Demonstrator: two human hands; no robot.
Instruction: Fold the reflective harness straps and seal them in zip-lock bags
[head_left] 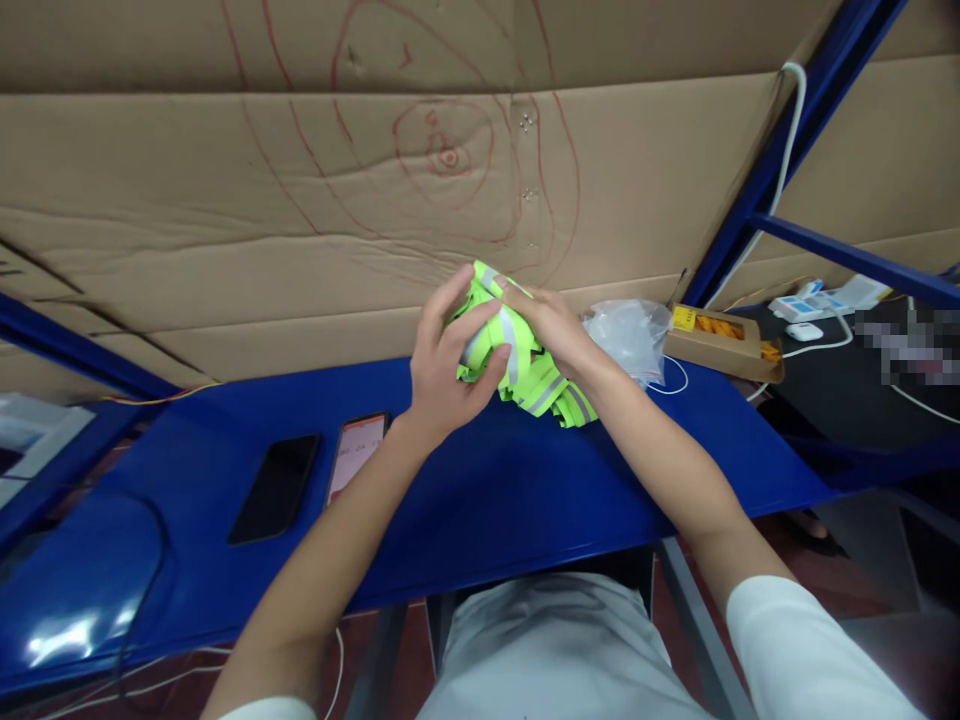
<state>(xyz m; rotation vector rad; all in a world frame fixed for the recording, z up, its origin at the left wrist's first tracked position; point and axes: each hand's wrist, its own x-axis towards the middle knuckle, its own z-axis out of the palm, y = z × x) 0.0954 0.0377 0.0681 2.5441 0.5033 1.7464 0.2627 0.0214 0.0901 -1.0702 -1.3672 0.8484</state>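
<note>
A bundle of fluorescent yellow-green fabric with grey reflective stripes, like a reflective vest [514,350], is bunched up above the blue table. My left hand [450,360] grips its left side, fingers curled over the top and thumb across the front. Behind and to the right, my right hand [551,320] is closed on the upper part, with most of its fingers hidden by the fabric. Loose folds hang below my right wrist toward the tabletop.
Two phones, one dark [276,488] and one with a lit screen [356,455], lie on the blue table [480,500]. A clear plastic bag [630,335] and a cardboard box [720,340] with orange items sit at the right. A cardboard wall [225,180] stands behind.
</note>
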